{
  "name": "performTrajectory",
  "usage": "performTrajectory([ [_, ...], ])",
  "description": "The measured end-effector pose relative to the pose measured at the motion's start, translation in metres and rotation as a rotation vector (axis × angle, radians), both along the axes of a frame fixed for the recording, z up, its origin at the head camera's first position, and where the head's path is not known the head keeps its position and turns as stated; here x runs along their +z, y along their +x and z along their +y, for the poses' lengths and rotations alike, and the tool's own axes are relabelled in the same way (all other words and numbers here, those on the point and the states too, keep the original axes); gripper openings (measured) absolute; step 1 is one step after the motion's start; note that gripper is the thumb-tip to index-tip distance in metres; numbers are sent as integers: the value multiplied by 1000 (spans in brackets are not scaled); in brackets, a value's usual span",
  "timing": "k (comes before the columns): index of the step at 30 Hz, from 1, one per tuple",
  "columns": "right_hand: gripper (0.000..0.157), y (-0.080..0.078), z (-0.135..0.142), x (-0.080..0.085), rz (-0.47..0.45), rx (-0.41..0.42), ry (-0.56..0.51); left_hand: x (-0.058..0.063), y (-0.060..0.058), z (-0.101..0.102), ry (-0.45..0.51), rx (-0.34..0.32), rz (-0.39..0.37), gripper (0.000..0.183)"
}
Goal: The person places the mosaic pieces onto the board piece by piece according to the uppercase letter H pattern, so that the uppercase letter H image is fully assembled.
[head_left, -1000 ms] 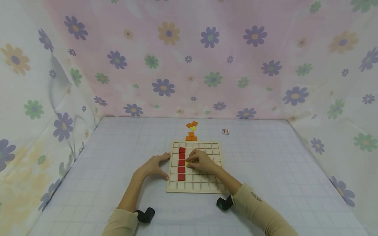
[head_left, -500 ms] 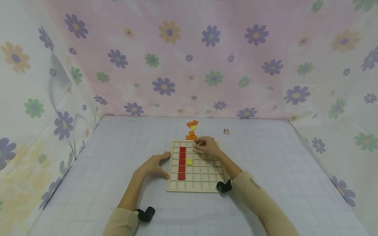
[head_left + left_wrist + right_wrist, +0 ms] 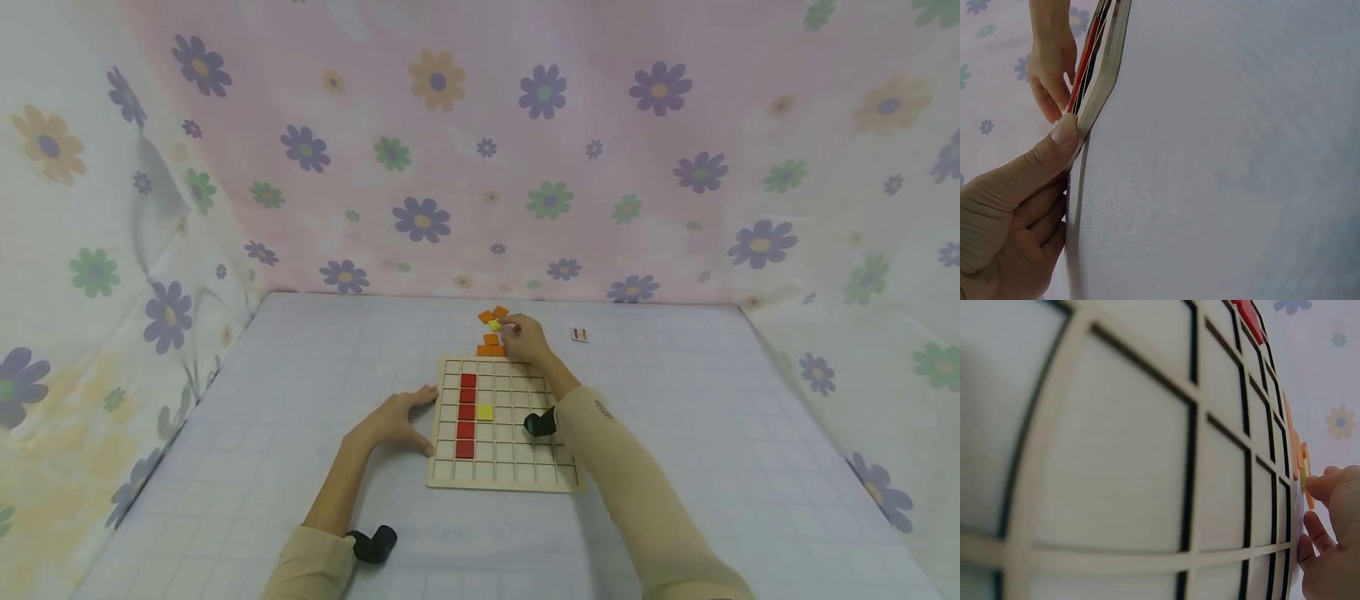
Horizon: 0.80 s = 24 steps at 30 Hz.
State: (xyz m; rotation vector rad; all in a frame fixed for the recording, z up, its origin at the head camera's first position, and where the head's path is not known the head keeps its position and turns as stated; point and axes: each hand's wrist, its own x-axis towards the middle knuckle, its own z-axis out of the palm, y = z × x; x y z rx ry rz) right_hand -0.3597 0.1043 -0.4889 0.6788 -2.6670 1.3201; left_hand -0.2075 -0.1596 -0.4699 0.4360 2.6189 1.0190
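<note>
The loose yellow tile (image 3: 495,325) lies on the counter (image 3: 675,400) beyond the board (image 3: 504,454), just left of the nearer right grip (image 3: 528,340), whose fingertips (image 3: 1316,486) meet it, pinch not determinable, while the left grip (image 3: 390,421) sits spread along the board's left edge.

Left hand (image 3: 393,421) has thumb (image 3: 418,444) and fingers (image 3: 422,396) spread; right hand (image 3: 527,340) reaches farther forward, right forearm (image 3: 618,467) slanting inward.

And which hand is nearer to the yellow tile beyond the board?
Right. The right hand is just right of the yellow tile, touching or almost touching it; the left hand is farther away, at the left edge of the board.
</note>
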Motion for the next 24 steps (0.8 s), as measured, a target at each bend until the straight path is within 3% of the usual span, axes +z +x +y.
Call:
performTrajectory([
  [5,37,-11,-4,-4,26,46,86,-1,-1,0,6,-5,1,98],
  [6,37,-15,-3,-7,20,49,104,-1,-1,0,6,-7,2,98],
  [7,35,-27,0,-21,50,68,98,-1,-1,0,8,-8,3,98],
  [11,32,-37,1,-31,33,49,106,0,-1,0,13,-8,5,98],
  [13,35,-34,-1,-27,14,31,104,0,-1,0,19,-9,6,98],
  [15,39,-15,-6,-8,-27,-7,150,0,0,0,22,-14,7,98],
  [19,43,-5,-11,3,-38,-37,206,1,1,0,26,-17,7,98],
  [22,46,-9,-10,-3,-4,-31,182,2,1,0,28,-14,8,98],
  [24,45,-34,-4,-36,60,-22,142,3,2,0,26,-13,9,97],
])
